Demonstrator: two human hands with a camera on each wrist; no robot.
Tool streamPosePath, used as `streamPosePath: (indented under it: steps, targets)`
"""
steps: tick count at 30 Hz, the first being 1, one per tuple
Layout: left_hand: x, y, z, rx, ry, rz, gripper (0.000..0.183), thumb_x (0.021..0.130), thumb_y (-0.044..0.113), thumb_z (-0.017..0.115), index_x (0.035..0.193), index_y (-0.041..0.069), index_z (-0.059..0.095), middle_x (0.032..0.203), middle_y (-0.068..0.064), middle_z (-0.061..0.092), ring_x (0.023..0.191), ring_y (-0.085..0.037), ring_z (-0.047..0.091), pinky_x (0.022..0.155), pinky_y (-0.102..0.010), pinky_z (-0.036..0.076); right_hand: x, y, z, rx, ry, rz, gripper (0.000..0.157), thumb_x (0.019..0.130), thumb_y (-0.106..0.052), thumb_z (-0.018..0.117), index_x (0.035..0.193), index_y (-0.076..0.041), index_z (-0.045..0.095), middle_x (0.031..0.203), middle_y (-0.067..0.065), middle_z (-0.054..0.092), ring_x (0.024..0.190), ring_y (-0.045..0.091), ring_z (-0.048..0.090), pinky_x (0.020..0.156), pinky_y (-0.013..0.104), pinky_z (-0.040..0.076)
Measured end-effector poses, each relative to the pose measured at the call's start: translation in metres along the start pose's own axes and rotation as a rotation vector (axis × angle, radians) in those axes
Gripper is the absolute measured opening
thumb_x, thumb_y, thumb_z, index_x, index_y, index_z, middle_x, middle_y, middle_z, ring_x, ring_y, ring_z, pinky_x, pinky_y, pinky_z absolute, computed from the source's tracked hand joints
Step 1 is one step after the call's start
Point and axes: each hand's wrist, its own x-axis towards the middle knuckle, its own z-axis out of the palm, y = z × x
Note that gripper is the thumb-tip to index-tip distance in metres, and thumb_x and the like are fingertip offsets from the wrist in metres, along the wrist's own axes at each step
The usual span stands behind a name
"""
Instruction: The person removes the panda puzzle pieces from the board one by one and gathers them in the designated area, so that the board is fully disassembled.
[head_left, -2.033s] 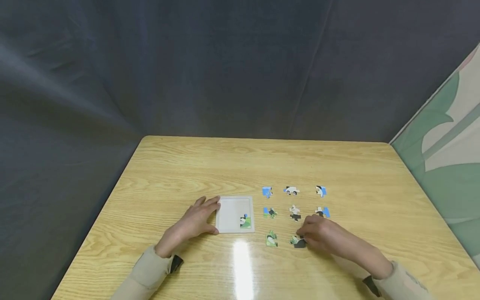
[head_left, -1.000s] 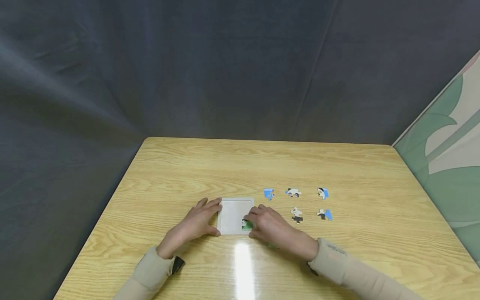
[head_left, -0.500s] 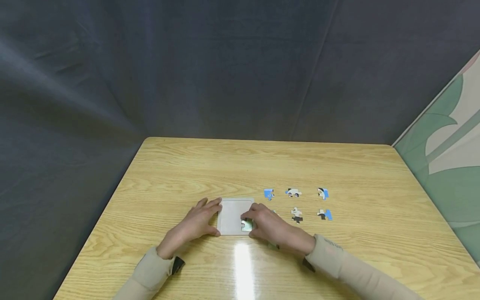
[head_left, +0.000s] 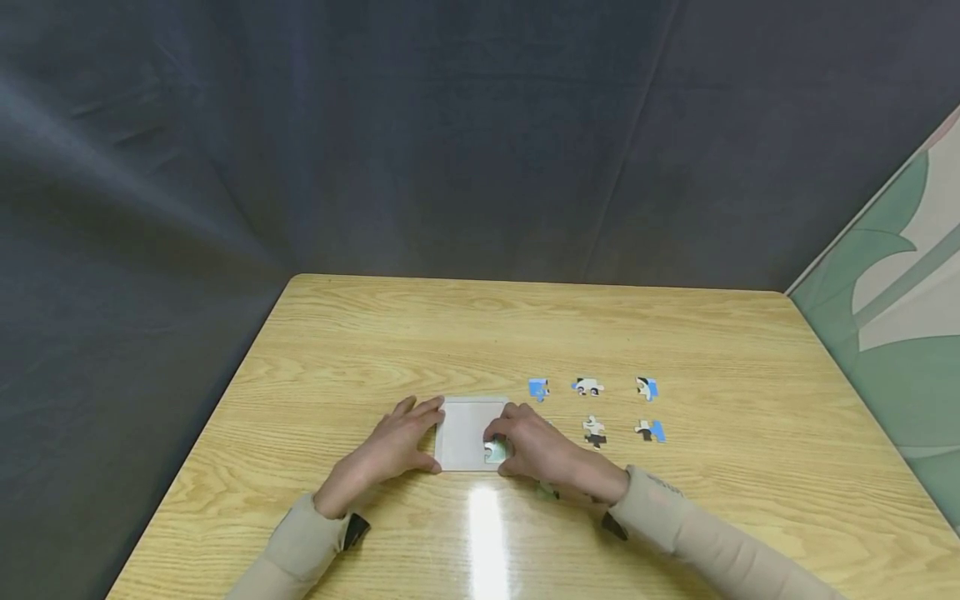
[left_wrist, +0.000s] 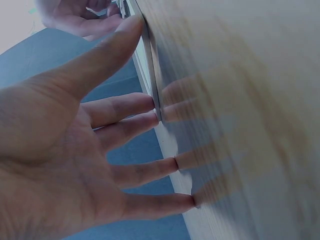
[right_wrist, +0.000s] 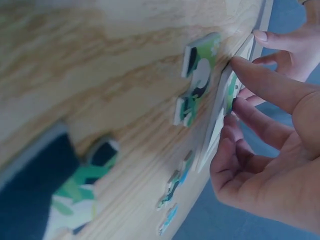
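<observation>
A square white puzzle tray [head_left: 462,433] lies flat on the table. My left hand [head_left: 386,450] is spread along its left side, thumb at the near corner and fingertips at the far corner. In the left wrist view, the fingers [left_wrist: 150,172] are straight, their tips on the tray's edge and the tabletop. My right hand [head_left: 543,450] pinches a green-and-white jigsaw piece [head_left: 494,452] in the tray's near right corner. The right wrist view has that piece between the thumb [right_wrist: 270,82] and fingers, at the tray's rim.
Right of the tray, loose jigsaw pieces lie apart, including a blue one [head_left: 538,388], a panda-face one [head_left: 587,387] and a black-and-white one [head_left: 594,432]. A green piece [head_left: 548,491] shows below my right wrist. Dark cloth [head_left: 480,142] hangs behind the table [head_left: 390,325].
My right hand has moved left from the black-and-green piece to the piece in the tray's corner. That piece has tilted and now catches the light. My left hand has stayed at the tray.
</observation>
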Motion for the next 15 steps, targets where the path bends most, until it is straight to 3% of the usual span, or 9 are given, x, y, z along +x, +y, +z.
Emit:
streamPosePath:
  steps: [15]
  targets:
    - [0.0017,-0.0007,0.0008,0.005,-0.003,-0.010,0.069,0.073,0.023,0.083,0.133,0.002,0.055,0.153,-0.011,0.035,0.137,-0.050,0.024,0.098,-0.075,0.026,0.0001,-0.0030,-0.0040,-0.117,0.018,-0.055,0.041,0.064,-0.005,0.087,0.101,-0.007,0.071,0.089,0.003,0.061,0.074,0.012,0.045,0.062,0.020,0.042]
